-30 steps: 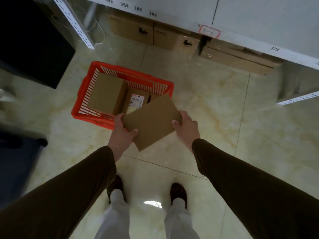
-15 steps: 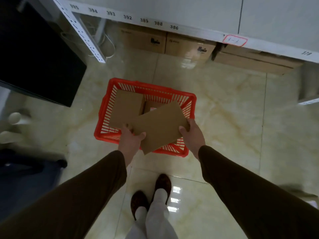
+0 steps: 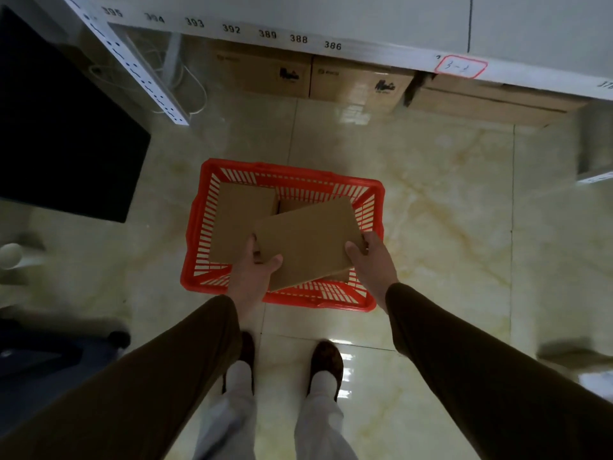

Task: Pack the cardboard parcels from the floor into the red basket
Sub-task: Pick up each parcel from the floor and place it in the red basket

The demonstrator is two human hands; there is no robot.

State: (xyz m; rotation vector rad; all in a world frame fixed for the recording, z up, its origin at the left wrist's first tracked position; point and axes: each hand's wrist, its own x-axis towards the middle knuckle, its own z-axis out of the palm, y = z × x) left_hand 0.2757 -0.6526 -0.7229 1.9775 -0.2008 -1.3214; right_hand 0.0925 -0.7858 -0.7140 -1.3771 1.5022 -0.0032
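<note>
I hold a flat brown cardboard parcel over the right half of the red basket, tilted a little. My left hand grips its near left corner and my right hand grips its right edge. Inside the basket a larger cardboard parcel fills the left side. Another parcel is mostly hidden under the one I hold.
The basket stands on glossy marble floor tiles just beyond my shoes. Large cardboard boxes sit under a white numbered shelf at the back. A black panel is on the left and a dark bin at lower left.
I have stepped closer to the basket and carried the parcel from beside it to directly above its right half. Both hands keep their grip.
</note>
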